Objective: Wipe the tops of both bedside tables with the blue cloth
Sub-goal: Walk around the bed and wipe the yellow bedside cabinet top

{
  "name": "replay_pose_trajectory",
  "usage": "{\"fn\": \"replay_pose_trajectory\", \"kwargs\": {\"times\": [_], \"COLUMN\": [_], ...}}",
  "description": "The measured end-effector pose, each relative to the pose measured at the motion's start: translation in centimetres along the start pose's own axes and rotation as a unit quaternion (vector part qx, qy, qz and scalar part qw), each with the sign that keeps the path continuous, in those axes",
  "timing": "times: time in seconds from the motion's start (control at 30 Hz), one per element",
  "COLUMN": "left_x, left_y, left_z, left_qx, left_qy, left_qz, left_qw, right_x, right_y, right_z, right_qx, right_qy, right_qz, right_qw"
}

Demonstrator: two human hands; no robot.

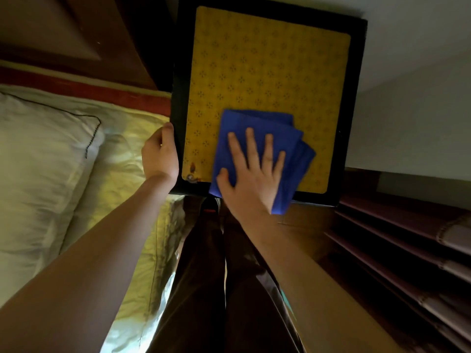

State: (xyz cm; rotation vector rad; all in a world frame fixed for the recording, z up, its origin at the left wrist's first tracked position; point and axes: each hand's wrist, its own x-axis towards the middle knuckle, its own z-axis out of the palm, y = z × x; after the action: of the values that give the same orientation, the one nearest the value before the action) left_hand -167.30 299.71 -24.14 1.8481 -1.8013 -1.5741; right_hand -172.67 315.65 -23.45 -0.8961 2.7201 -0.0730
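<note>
The dark-framed bedside table [356, 110], topped by a yellow patterned mat [267, 72], carries at its near edge a folded, layered blue cloth [293, 159] overhanging that edge, pressed flat by the right hand [251, 171] with fingers spread, while the left hand [159, 155] grips the table's left edge.

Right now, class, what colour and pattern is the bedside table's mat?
Yellow mat with small dark flower-like motifs; head view.
</note>
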Motion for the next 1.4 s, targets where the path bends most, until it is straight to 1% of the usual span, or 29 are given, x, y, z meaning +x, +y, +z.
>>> {"fn": "replay_pose_trajectory", "kwargs": {"times": [0.1, 0.17, 0.2, 0.27, 0.33, 0.37, 0.43, 0.53, 0.57, 0.6, 0.7, 0.73, 0.77, 0.8, 0.83, 0.9, 0.97, 1.03, 1.1, 1.2, 1.27, 1.33, 1.4], "left_x": [0.0, -0.2, -0.3, -0.3, -0.4, -0.4, -0.7, -1.4, -1.8, -2.2, -3.4, -3.8, -4.4, -5.0, -5.7, -7.4, -9.3, -11.9, -14.5, -18.1, -21.0, -23.4, -26.0], "left_y": [0.1, 0.1, 0.0, 0.0, 0.0, -0.1, -0.5, -1.6, -1.8, -1.9, -1.5, -1.3, -0.8, -0.2, 0.6, 2.7, 5.3, 8.5, 11.2, 14.3, 15.1, 14.4, 11.9], "left_z": [0.0, 0.1, 0.0, -0.1, -0.3, -0.4, -0.4, -0.7, -0.8, -1.0, -1.9, -2.5, -3.4, -4.4, -5.5, -8.0, -10.8, -14.2, -17.9, -22.7, -25.6, -27.7, -28.9], "left_qx": [0.005, 0.000, -0.003, -0.014, -0.020, -0.022, -0.017, 0.008, 0.013, 0.019, 0.042, 0.050, 0.055, 0.046, 0.033, 0.016, 0.007, 0.004, 0.034, 0.087, 0.107, 0.115, 0.097], "left_qy": [0.006, 0.001, -0.006, -0.024, -0.038, -0.043, -0.045, -0.041, -0.047, -0.056, -0.082, -0.093, -0.107, -0.121, -0.136, -0.156, -0.163, -0.167, -0.166, -0.132, -0.093, -0.054, -0.002], "left_qz": [-0.001, -0.008, -0.012, -0.024, -0.032, -0.036, -0.036, -0.029, -0.021, -0.012, -0.016, -0.028, -0.041, -0.053, -0.061, -0.051, -0.006, 0.052, 0.110, 0.186, 0.218, 0.223, 0.187], "left_qw": [1.000, 1.000, 1.000, 0.999, 0.999, 0.998, 0.998, 0.999, 0.999, 0.998, 0.996, 0.994, 0.992, 0.990, 0.988, 0.986, 0.987, 0.985, 0.979, 0.970, 0.966, 0.967, 0.978], "right_x": [1.3, 1.1, 0.6, -0.7, -1.9, -2.3, -2.6, -2.7, -2.6, -2.5, -1.7, -1.5, -1.3, -1.1, -1.2, -1.8, -2.7, -3.7, -5.1, -6.7, -7.7, -8.2, -8.4], "right_y": [-0.8, 0.2, 0.8, 2.3, 3.4, 3.6, 3.4, 1.6, 0.9, 0.3, -0.2, -0.2, -0.3, -0.5, -0.8, -1.5, -2.1, -2.5, -3.0, -3.3, -3.7, -4.0, -4.0], "right_z": [-0.5, -1.3, -1.8, -2.8, -3.5, -3.7, -4.0, -4.0, -4.1, -4.3, -5.5, -6.2, -7.1, -8.2, -9.8, -13.5, -17.6, -21.9, -26.2, -31.4, -34.2, -36.1, -36.8], "right_qx": [0.003, 0.026, 0.045, 0.078, 0.104, 0.113, 0.140, 0.220, 0.261, 0.313, 0.466, 0.496, 0.520, 0.538, 0.555, 0.574, 0.569, 0.564, 0.554, 0.528, 0.523, 0.525, 0.514], "right_qy": [-0.016, -0.009, 0.003, 0.026, 0.009, -0.007, -0.031, -0.048, -0.048, -0.046, -0.057, -0.071, -0.082, -0.090, -0.096, -0.109, -0.113, -0.112, -0.119, -0.109, -0.118, -0.133, -0.149], "right_qz": [-0.070, -0.084, -0.062, 0.048, 0.173, 0.218, 0.274, 0.313, 0.331, 0.357, 0.435, 0.446, 0.447, 0.438, 0.418, 0.355, 0.290, 0.233, 0.182, 0.112, 0.069, 0.029, -0.010], "right_qw": [0.997, 0.996, 0.997, 0.995, 0.979, 0.969, 0.951, 0.923, 0.906, 0.879, 0.768, 0.742, 0.723, 0.714, 0.713, 0.729, 0.762, 0.785, 0.804, 0.835, 0.842, 0.840, 0.844]}}
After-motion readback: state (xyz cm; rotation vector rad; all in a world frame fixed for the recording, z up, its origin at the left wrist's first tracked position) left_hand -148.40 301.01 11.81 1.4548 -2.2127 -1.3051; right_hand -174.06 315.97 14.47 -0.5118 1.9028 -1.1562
